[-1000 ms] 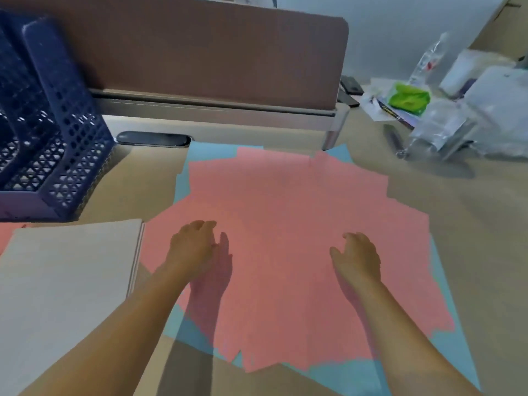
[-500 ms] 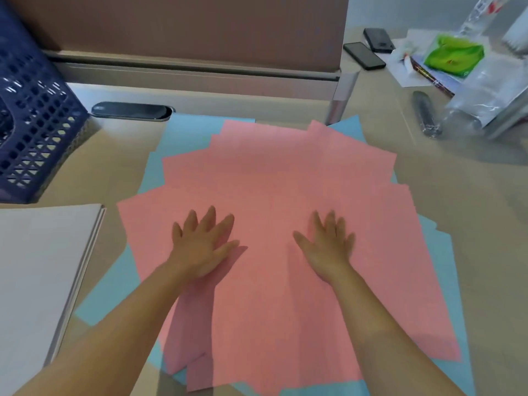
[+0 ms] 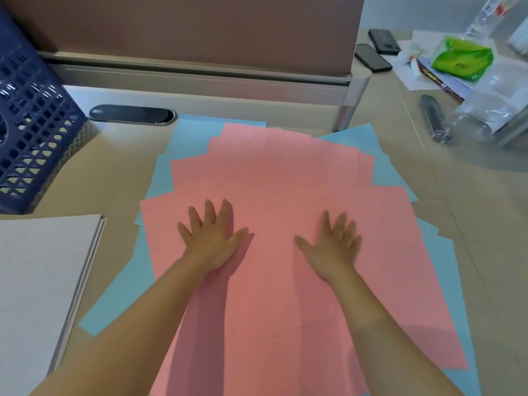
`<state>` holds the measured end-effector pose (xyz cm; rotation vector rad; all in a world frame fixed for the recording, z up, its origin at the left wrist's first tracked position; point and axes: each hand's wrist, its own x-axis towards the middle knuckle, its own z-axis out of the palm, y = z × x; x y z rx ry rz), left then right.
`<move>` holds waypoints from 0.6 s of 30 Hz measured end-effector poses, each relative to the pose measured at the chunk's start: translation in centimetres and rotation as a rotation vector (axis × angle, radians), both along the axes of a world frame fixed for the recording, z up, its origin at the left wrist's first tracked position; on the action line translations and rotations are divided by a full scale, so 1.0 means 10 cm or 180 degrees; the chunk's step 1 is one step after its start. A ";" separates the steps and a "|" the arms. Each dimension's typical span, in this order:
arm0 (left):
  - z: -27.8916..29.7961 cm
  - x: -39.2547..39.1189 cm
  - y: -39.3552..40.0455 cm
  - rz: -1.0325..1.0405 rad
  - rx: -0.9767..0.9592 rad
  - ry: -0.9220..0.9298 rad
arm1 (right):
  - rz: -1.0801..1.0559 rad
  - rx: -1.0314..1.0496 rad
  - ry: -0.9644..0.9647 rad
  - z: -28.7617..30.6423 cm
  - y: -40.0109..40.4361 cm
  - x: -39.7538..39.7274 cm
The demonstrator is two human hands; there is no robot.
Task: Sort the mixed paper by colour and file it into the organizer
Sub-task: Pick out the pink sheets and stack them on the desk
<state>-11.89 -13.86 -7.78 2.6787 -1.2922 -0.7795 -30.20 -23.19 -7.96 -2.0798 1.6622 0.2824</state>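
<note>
Pink sheets (image 3: 285, 172) fanning under both palms; left hand (image 3: 213, 237) and right hand (image 3: 333, 244) pressing flat, fingers spread, blue sheets (image 3: 125, 290) underneath.

Both forearms reach forward, bare. The left hand (image 3: 213, 238) lies flat, palm down, with fingers spread wide. The right hand (image 3: 331, 247) lies the same way (fingers straight, thumb pointing inward).

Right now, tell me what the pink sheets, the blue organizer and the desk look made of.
Pink sheets: thin matte paper, lying flat, fanned edges. Organizer: seemingly moulded plastic, dark blue lattice of holes. Desk: probably laminate, smooth beige, faint sheen.
</note>
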 end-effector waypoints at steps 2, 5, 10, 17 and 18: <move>0.04 0.02 0.00 -0.0013 -0.0045 -0.0035 | 0.0035 -0.0117 -0.0068 0.04 0.01 0.03; 0.15 0.08 0.03 0.0652 -0.0241 -0.0062 | -0.0596 -0.0284 -0.0126 0.15 -0.02 0.02; 0.31 0.07 0.09 0.1179 0.0244 0.0239 | -0.1079 0.0031 -0.0100 0.27 0.00 0.05; 0.30 0.18 0.36 0.1482 -0.0437 0.0949 | -0.0914 -0.0092 -0.0294 0.27 0.07 0.01; 0.27 0.20 0.40 0.1419 -0.0539 0.0959 | -0.0821 -0.0192 -0.0258 0.27 0.08 -0.01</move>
